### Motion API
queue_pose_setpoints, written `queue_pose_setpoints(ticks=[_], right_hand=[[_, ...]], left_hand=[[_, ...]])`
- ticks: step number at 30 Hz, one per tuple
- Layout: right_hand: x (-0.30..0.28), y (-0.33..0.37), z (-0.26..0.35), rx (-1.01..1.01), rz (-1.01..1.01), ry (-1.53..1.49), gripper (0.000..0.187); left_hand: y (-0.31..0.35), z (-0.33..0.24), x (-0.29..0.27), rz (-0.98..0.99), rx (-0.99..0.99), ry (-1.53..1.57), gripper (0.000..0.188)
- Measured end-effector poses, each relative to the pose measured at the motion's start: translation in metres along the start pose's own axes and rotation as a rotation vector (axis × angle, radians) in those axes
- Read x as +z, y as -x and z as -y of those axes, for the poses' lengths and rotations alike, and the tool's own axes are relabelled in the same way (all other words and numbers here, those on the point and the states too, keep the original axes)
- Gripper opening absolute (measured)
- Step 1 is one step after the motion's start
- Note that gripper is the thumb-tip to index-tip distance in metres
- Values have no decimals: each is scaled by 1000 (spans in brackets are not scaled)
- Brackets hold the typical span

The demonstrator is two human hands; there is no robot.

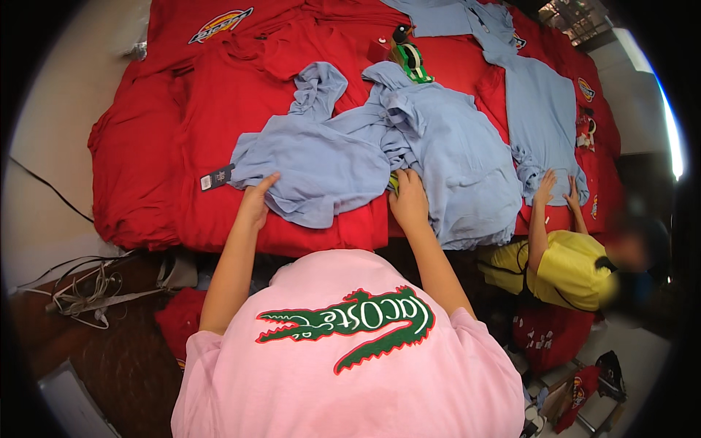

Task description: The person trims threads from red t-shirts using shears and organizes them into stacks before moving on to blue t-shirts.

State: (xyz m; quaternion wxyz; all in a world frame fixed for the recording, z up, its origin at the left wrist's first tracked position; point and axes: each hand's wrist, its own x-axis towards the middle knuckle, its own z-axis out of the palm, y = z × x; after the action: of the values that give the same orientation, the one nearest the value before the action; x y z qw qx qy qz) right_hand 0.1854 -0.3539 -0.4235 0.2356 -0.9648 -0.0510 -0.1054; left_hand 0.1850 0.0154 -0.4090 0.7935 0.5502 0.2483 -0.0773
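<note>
A light blue shirt [321, 164] lies crumpled across red cloth, with a dark hang tag [217, 177] at its left end. My left hand [257, 204] grips its near left edge, the thumb on top of the fabric. At the shirt's right end, my right hand [410, 198] is closed around a small yellow-green object [393, 181]. Most of that object is hidden by the fingers, so its kind does not show. Just right of my right hand is a heap of light blue garments [467, 157], which the hand seems to touch.
Red garments [139, 153] cover the work surface. Beyond the blue shirt stand a green tape dispenser [412, 62] and a small red box [378, 50]. On the right, a co-worker in yellow [573, 266] has both hands on another light blue garment [544, 109]. Tangled cords [91, 292] lie lower left.
</note>
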Motion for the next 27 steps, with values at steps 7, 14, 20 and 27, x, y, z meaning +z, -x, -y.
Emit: queue_pose_setpoints(ticks=[7, 14, 20, 27], right_hand=[[-18, -24, -8, 30, 210, 89, 35], [-105, -95, -20, 426, 613, -809, 21], [-217, -224, -9, 74, 212, -672, 22], [-201, -418, -9, -184, -22, 56, 27]], left_hand=[[23, -138, 12, 319, 281, 619, 60], [62, -215, -1, 77, 526, 481, 65], [-11, -44, -42, -342, 260, -465, 78], [-11, 57, -30, -512, 651, -1221, 82]])
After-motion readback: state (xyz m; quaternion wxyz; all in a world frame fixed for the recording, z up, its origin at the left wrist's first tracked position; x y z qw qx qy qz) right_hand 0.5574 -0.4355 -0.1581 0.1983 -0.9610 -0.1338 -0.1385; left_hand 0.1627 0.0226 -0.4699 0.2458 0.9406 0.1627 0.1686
